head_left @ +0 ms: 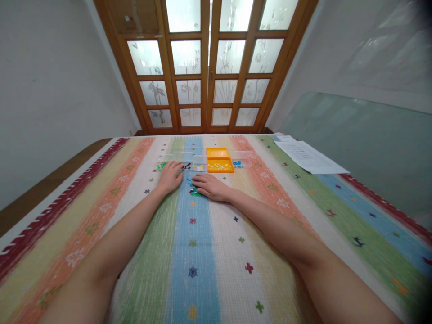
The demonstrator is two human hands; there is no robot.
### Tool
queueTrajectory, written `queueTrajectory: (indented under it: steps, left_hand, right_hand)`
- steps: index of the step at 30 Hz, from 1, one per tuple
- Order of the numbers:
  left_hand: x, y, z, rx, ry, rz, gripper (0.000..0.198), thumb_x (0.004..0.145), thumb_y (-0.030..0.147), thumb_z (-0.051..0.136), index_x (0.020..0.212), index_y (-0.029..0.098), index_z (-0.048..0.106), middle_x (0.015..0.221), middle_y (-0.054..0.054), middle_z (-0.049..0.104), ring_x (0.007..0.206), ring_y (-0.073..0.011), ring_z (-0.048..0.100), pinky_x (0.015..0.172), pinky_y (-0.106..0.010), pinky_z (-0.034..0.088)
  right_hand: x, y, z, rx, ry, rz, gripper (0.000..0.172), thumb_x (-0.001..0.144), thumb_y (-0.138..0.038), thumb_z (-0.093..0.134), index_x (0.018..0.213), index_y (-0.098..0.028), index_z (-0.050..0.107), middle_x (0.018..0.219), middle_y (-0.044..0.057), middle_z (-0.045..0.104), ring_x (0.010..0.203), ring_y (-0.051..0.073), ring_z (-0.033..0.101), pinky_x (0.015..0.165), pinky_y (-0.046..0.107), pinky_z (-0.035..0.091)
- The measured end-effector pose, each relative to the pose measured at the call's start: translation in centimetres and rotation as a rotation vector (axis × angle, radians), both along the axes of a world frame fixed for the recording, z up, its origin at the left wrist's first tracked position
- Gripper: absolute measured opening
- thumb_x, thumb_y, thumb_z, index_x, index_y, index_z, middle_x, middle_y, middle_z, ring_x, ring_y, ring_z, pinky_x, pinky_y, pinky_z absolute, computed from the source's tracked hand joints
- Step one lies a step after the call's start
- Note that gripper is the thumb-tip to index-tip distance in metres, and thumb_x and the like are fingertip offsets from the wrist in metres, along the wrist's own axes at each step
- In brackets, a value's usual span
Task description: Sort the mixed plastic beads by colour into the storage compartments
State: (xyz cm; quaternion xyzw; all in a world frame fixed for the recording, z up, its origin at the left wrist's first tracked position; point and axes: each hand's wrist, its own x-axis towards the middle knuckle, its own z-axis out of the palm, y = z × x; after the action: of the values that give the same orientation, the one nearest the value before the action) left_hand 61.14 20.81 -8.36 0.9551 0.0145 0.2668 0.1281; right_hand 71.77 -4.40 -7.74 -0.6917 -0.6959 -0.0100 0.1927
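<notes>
My left hand point(170, 175) rests with its fingers stretched out at the near edge of the clear box with green pieces point(161, 166). Beside its fingertips are small dark red pieces point(186, 166), partly covered by the hand. My right hand point(212, 186) lies low over the cloth, fingers extended and spread. Its fingertips reach a loose pile of tiny blue, green, red and white pieces point(195, 192), partly hidden under them. No piece can be made out between the fingers of either hand.
Behind the hands stand an open orange box point(231, 170) holding white pieces, a clear box with yellow pieces point(200, 167), and blue pieces point(238, 164) in a clear box. Printed paper point(308, 157) lies at the right on the striped tablecloth point(192, 238). Wooden glazed doors point(207, 90) close off the far side.
</notes>
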Motion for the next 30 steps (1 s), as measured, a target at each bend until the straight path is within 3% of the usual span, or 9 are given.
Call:
queueTrajectory:
  steps: [12, 20, 24, 30]
  left_hand:
    - [-0.1, -0.5, 0.3, -0.029, -0.024, -0.052, 0.035, 0.095, 0.025, 0.057, 0.127, 0.023, 0.072, 0.132, -0.01, 0.067, 0.128, -0.0282, 0.054, 0.116, -0.051, 0.04]
    - [-0.7, -0.8, 1.5, -0.003, 0.024, -0.133, 0.022, 0.092, 0.024, 0.06, 0.106, 0.025, 0.077, 0.118, -0.008, 0.07, 0.118, -0.0286, 0.056, 0.109, -0.051, 0.043]
    - [-1.0, -1.1, 2.1, 0.025, 0.081, -0.203, 0.017, 0.091, 0.026, 0.061, 0.096, 0.025, 0.077, 0.107, -0.008, 0.069, 0.107, -0.0278, 0.058, 0.1, -0.047, 0.046]
    - [-1.2, -1.2, 2.3, 0.041, 0.173, -0.313, 0.02, 0.09, 0.022, 0.059, 0.097, 0.026, 0.077, 0.097, -0.007, 0.068, 0.101, -0.0258, 0.059, 0.097, -0.043, 0.047]
  right_hand:
    - [0.5, 0.3, -0.4, 0.061, 0.013, -0.014, 0.044, 0.11, -0.035, 0.042, 0.148, -0.021, 0.059, 0.151, 0.011, 0.057, 0.144, 0.026, 0.047, 0.122, 0.048, 0.036]
    - [3.0, -0.7, -0.2, 0.264, 0.061, -0.329, 0.045, 0.11, -0.034, 0.037, 0.148, -0.022, 0.058, 0.151, 0.012, 0.057, 0.14, 0.026, 0.051, 0.12, 0.05, 0.038]
    - [4.5, -1.2, -0.4, 0.302, 0.073, -0.448, 0.045, 0.11, -0.033, 0.035, 0.145, -0.021, 0.061, 0.148, 0.012, 0.059, 0.139, 0.027, 0.051, 0.119, 0.049, 0.04]
    - [5.6, -1.2, -1.1, 0.285, 0.073, -0.545, 0.045, 0.109, -0.034, 0.034, 0.131, -0.018, 0.07, 0.143, 0.014, 0.06, 0.134, 0.028, 0.053, 0.116, 0.048, 0.042]
